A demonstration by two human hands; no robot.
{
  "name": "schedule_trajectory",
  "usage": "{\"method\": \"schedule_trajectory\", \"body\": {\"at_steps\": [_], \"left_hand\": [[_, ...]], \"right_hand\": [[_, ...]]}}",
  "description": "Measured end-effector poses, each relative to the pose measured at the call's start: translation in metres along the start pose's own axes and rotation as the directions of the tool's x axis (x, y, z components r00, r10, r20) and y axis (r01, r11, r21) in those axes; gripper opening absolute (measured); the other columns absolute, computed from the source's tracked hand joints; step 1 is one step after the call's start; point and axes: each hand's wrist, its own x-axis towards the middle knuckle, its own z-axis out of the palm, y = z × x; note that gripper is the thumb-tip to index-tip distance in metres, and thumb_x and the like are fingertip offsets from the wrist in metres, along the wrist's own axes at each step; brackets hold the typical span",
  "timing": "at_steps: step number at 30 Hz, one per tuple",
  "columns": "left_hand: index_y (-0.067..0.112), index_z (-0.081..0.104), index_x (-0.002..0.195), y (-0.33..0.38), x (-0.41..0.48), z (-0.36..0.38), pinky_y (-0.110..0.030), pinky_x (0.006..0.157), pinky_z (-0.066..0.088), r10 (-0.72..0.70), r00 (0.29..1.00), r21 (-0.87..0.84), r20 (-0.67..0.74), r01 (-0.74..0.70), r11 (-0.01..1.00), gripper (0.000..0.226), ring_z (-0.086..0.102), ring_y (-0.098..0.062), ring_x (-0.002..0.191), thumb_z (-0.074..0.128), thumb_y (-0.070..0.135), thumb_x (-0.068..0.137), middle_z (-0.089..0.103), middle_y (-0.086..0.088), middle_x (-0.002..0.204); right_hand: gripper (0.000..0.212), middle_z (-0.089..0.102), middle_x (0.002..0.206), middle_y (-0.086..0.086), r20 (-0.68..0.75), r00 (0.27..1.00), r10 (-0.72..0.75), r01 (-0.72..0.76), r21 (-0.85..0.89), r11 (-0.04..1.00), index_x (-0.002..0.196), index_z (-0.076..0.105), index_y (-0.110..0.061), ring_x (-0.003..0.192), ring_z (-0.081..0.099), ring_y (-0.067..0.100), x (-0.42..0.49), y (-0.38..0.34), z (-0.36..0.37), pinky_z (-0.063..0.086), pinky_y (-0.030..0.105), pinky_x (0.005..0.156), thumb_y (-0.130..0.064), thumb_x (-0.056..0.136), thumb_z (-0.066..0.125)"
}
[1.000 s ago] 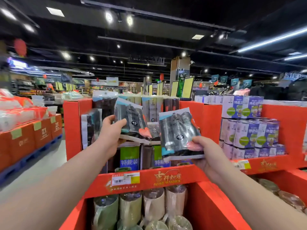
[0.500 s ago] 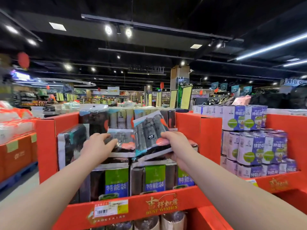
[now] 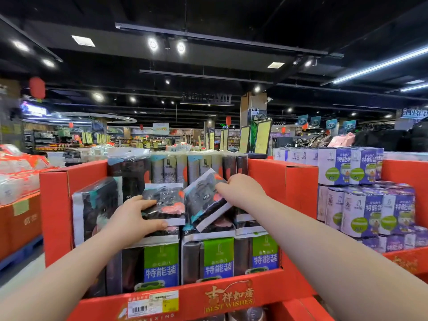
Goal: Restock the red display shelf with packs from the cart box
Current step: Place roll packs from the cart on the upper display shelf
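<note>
Packs (image 3: 220, 227) of dark rolled goods lie stacked in the red display shelf (image 3: 284, 181), and I am holding two more on top of them. My left hand (image 3: 129, 218) grips the left pack (image 3: 166, 202), with the fingers (image 3: 144, 202) curled over its top and the thumb under its white edge. It lies nearly flat on the stack. My right hand (image 3: 243, 191) pinches the upper corner of the right pack (image 3: 203, 202), which sits tilted, its lower edge just beside the left pack. Each shows a round "45" mark and a coral patch, and the finer print is too blurred to read.

Below my fingers stand green-and-blue labelled packs (image 3: 161, 265) reading "特能装". Beyond the fingers is a back row of upright rolls (image 3: 171, 167) with a logo I cannot make out. Left of my left fingers, a leaning pack (image 3: 97, 205) stands by the shelf wall, its print smeared by glare.

The front lip (image 3: 229, 297) carries gold "吉祥如意" and "BEST WISHES", beside a barcode price tag (image 3: 154, 303) with illegible figures. Right of my right fingers, past the shelf wall, purple packs (image 3: 361, 167) repeat "特能装". The frame edge cuts off the lower tier.
</note>
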Motion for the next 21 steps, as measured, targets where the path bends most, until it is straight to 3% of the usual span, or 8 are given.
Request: {"method": "schedule_trajectory", "body": {"at_steps": [2, 6, 9, 11, 13, 16, 21], "left_hand": [[0.020, 0.048, 0.140, 0.000, 0.000, 0.000, -0.035, 0.113, 0.026, 0.000, 1.000, -0.010, -0.004, 0.000, 1.000, 0.078, 0.031, -0.023, 0.142, 0.078, 0.045, 0.073, 0.029, -0.007, 0.156], [0.018, 0.051, 0.138, -0.001, -0.001, 0.000, -0.035, 0.113, 0.026, 0.001, 1.000, -0.032, -0.017, -0.002, 0.999, 0.076, 0.032, -0.023, 0.141, 0.079, 0.043, 0.072, 0.031, -0.007, 0.155], [0.017, 0.052, 0.137, -0.003, -0.002, 0.000, -0.036, 0.113, 0.026, -0.001, 0.999, -0.053, -0.038, -0.001, 0.999, 0.076, 0.033, -0.023, 0.140, 0.080, 0.042, 0.071, 0.032, -0.007, 0.154], [0.017, 0.051, 0.137, -0.005, -0.003, -0.002, -0.036, 0.113, 0.026, 0.009, 0.999, -0.057, -0.036, -0.011, 0.998, 0.076, 0.033, -0.022, 0.140, 0.079, 0.042, 0.072, 0.033, -0.006, 0.153], [0.017, 0.049, 0.138, -0.007, -0.003, -0.004, -0.035, 0.113, 0.026, 0.024, 1.000, -0.049, -0.016, -0.025, 0.999, 0.076, 0.034, -0.021, 0.139, 0.079, 0.041, 0.073, 0.033, -0.005, 0.152], [0.019, 0.046, 0.140, -0.012, -0.002, -0.004, -0.034, 0.113, 0.028, 0.039, 0.999, -0.041, 0.011, -0.039, 0.998, 0.079, 0.034, -0.020, 0.138, 0.080, 0.040, 0.072, 0.033, -0.003, 0.151], [0.019, 0.043, 0.141, -0.014, 0.000, -0.004, -0.030, 0.112, 0.026, 0.076, 0.997, -0.017, 0.029, -0.075, 0.997, 0.078, 0.032, -0.018, 0.139, 0.079, 0.035, 0.074, 0.033, -0.002, 0.150]], "right_hand": [[0.035, 0.059, 0.095, 0.007, -0.015, 1.000, -0.020, 0.018, -0.133, 0.991, 0.097, 0.059, -0.012, 0.104, 0.054, 0.033, 0.001, 0.006, 0.000, 0.043, 0.034, 0.077, -0.040, 0.090, 0.039], [0.052, 0.060, 0.127, 0.007, -0.016, 0.994, -0.108, 0.106, -0.082, 0.991, 0.133, 0.049, -0.020, 0.116, 0.054, 0.030, -0.005, 0.012, 0.005, 0.044, 0.037, 0.089, -0.052, 0.094, 0.038], [0.076, 0.044, 0.147, 0.002, 0.216, 0.952, -0.215, 0.225, -0.022, 0.974, 0.147, 0.034, -0.019, 0.132, 0.044, 0.023, -0.013, 0.016, -0.004, 0.038, 0.033, 0.104, -0.060, 0.086, 0.053], [0.091, 0.028, 0.156, 0.000, 0.363, 0.905, -0.221, 0.294, -0.159, 0.942, 0.152, 0.018, -0.020, 0.141, 0.031, 0.022, -0.015, 0.020, -0.009, 0.031, 0.034, 0.113, -0.059, 0.081, 0.061], [0.090, 0.025, 0.157, 0.004, 0.359, 0.905, -0.227, 0.344, -0.305, 0.888, 0.152, 0.017, -0.021, 0.142, 0.028, 0.027, -0.016, 0.020, -0.007, 0.031, 0.040, 0.113, -0.060, 0.083, 0.059], [0.079, 0.037, 0.148, 0.008, 0.290, 0.921, -0.262, 0.371, -0.439, 0.818, 0.149, 0.024, -0.024, 0.133, 0.038, 0.032, -0.019, 0.017, 0.005, 0.038, 0.045, 0.104, -0.060, 0.085, 0.055], [0.072, 0.025, 0.155, 0.002, 0.325, 0.906, -0.269, 0.405, -0.489, 0.772, 0.148, 0.026, -0.029, 0.137, 0.033, 0.031, -0.021, 0.016, 0.006, 0.034, 0.046, 0.106, -0.062, 0.088, 0.049]]}}
